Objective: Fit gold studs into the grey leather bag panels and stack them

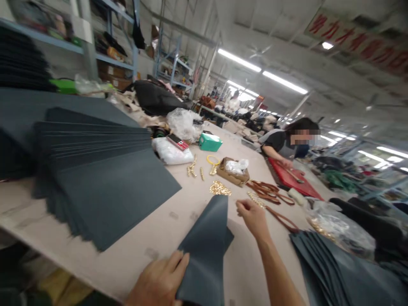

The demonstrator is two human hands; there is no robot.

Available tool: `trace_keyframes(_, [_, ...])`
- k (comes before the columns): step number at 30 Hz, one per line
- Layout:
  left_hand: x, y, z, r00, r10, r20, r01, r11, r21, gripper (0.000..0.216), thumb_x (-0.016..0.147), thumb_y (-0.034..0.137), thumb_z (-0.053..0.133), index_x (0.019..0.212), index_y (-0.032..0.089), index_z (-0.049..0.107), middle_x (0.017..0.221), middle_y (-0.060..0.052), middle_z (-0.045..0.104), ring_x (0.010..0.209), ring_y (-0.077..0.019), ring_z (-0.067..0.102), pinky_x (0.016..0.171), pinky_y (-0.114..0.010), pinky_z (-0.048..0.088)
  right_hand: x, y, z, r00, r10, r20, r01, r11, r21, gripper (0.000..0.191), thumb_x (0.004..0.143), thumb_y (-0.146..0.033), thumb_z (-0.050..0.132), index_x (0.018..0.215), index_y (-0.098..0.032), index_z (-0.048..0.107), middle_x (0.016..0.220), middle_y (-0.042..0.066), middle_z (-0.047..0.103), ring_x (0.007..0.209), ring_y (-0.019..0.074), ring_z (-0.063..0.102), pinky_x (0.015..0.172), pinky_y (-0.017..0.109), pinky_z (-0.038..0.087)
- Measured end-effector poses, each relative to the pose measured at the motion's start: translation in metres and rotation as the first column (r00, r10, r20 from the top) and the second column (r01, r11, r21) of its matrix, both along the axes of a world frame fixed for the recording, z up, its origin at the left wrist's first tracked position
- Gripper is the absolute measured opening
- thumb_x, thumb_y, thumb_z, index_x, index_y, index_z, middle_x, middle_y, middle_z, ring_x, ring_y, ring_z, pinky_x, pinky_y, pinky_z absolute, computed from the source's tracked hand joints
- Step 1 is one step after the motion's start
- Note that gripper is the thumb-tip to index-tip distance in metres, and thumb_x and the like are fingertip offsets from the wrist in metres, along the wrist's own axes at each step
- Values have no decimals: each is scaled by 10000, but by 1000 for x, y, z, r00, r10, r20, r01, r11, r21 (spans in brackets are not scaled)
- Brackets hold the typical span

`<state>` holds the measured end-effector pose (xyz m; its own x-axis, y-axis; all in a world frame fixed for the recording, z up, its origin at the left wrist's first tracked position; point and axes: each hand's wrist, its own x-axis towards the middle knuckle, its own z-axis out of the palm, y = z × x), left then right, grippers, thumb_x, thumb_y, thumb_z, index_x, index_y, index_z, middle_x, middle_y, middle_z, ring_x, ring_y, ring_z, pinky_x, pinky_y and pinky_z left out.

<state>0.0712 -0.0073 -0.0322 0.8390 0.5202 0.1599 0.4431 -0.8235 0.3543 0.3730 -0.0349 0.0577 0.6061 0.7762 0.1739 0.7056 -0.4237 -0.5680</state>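
My left hand (159, 278) grips the near edge of a dark grey leather sheet (207, 246) that stands up off the table, fingers pressed on its face. My right hand (251, 216) hovers just right of the sheet's top, fingers curled in a pinch; what they hold, if anything, is too small to name. A heap of gold metal fittings (219, 188) lies just beyond the sheet. Brown leather straps (267, 191) lie to the right of my right hand.
A fanned stack of dark grey sheets (105, 170) fills the table's left. More grey sheets (331, 263) lie at the right. Green box (208, 142), cardboard box (232, 172), plastic bags. A co-worker (287, 144) works at a red mat (295, 180). Shelving stands behind.
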Motion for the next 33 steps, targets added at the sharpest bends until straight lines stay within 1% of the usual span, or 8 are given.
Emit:
trace_keyframes(3, [1, -4, 20, 999, -26, -31, 23, 995, -93, 642, 660, 150, 543, 1301, 138, 539, 1259, -132, 620, 1047, -283, 613, 911, -408, 505, -39, -11, 1, 963, 156, -220, -147, 987, 58, 359, 847, -482, 540, 905, -153, 669, 720, 44, 690, 646, 179, 657, 656, 303, 543])
trace_keyframes(6, [1, -2, 30, 997, -59, -52, 53, 994, -100, 559, 702, 180, 542, 1258, 128, 533, 1150, -127, 631, 975, -278, 611, 851, -408, 514, -86, -15, -8, 856, 343, -387, -364, 931, 20, 233, 832, -394, 596, 851, -179, 683, 660, 3, 669, 595, 150, 631, 594, 258, 511])
trace_keyframes(8, [0, -2, 33, 996, -72, -53, 67, 993, -95, 491, 717, 189, 544, 1204, 137, 546, 1076, -105, 629, 938, -275, 605, 812, -411, 516, -110, -14, -17, 825, 419, -379, -474, 878, -62, 152, 842, -294, 579, 817, -196, 692, 656, -12, 674, 595, 138, 625, 586, 241, 477])
trace_keyframes(10, [-1, -2, 34, 996, -78, -53, 73, 993, -94, 388, 737, 197, 541, 1121, 154, 572, 1009, -82, 624, 905, -272, 596, 778, -415, 513, -123, -10, -23, 819, 467, -334, -529, 839, -126, 147, 835, -224, 562, 787, -201, 700, 674, -16, 692, 620, 140, 628, 601, 239, 450])
trace_keyframes(14, [-2, -3, 30, 994, -100, -36, 97, 992, -82, 269, 757, 207, 542, 1020, 170, 586, 947, -65, 615, 863, -266, 581, 746, -412, 505, -130, 0, -23, 805, 509, -304, -573, 799, -181, 168, 820, -178, 558, 762, -203, 713, 725, -10, 723, 672, 153, 645, 628, 243, 428])
trace_keyframes(19, [-3, -3, 25, 995, -101, 7, 101, 988, -114, 314, 728, 158, 535, 1038, 171, 579, 955, -67, 619, 865, -271, 578, 745, -421, 505, -136, 6, -13, 797, 539, -273, -599, 764, -239, 189, 782, -130, 554, 711, -201, 714, 711, -6, 720, 662, 145, 637, 613, 227, 407])
trace_keyframes(23, [-3, -3, 20, 996, -86, 29, 90, 983, -158, 343, 720, 128, 514, 1050, 181, 589, 1009, -71, 629, 902, -283, 580, 781, -451, 506, -139, 9, -10, 784, 528, -326, -611, 748, -258, 203, 736, -101, 551, 704, -186, 732, 662, -9, 706, 608, 122, 611, 563, 199, 386])
trace_keyframes(33, [-2, 0, 21, 993, -111, -35, 101, 969, -224, 412, 682, 125, 532, 1083, 167, 618, 1057, -90, 645, 940, -305, 589, 805, -467, 509, -144, 9, -13, 851, 418, -317, -502, 825, -261, 186, 715, -112, 539, 658, -165, 709, 586, -13, 666, 530, 100, 564, 499, 180, 355])
